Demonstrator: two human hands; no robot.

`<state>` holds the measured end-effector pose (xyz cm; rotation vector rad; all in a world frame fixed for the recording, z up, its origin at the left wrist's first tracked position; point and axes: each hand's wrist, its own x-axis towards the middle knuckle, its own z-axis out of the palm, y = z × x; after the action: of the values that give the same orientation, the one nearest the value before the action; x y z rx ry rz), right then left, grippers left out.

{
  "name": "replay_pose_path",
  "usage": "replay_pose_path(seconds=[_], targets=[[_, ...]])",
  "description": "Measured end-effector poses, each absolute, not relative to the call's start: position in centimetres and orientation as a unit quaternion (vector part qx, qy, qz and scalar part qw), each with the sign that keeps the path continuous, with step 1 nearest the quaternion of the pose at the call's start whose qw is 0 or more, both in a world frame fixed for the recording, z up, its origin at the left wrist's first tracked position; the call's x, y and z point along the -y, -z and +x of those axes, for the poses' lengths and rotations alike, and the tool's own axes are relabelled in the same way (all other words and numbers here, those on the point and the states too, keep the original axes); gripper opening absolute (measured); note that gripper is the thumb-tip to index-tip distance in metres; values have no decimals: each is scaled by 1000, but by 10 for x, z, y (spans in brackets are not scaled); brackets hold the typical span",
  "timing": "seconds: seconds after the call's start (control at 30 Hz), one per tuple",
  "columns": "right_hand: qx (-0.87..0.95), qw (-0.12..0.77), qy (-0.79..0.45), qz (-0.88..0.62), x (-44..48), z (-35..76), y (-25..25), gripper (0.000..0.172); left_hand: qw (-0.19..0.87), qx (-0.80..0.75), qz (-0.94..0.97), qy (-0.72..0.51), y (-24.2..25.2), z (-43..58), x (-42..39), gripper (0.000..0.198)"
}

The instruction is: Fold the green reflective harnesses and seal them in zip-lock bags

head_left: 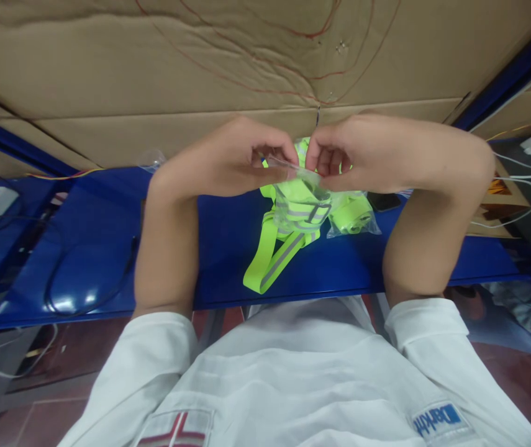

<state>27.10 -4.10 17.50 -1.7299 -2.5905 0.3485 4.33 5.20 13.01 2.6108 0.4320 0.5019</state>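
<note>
My left hand and my right hand pinch the top edge of a clear plastic bag from either side. Inside the bag sits a folded neon-yellow reflective strap with grey stripes and a dark buckle. Behind and under it lie more neon-yellow reflective straps, one loop hanging toward the table's front edge. To the right, close to my right wrist, rests a second clear bag with a rolled neon-yellow strap in it.
The blue table runs across in front of me. A cardboard panel with thin red wires stands behind it. A dark phone-like object lies by my right forearm. A black cable curls at left; white cables hang at right.
</note>
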Motion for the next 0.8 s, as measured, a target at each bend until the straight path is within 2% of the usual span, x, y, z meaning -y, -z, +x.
replay_pose_path(seconds=[0.4,0.57,0.8], targets=[[839,16,-124,-530,31,285,-174,18,197,-134,956,-171,-130,43,-55,25],[836,24,-136,-531,32,278,-173,13,169,-126,958,-192,-128,47,-53,16],[850,31,-108,-514,29,276,-170,9,150,-133,962,-183,-125,53,-52,22]])
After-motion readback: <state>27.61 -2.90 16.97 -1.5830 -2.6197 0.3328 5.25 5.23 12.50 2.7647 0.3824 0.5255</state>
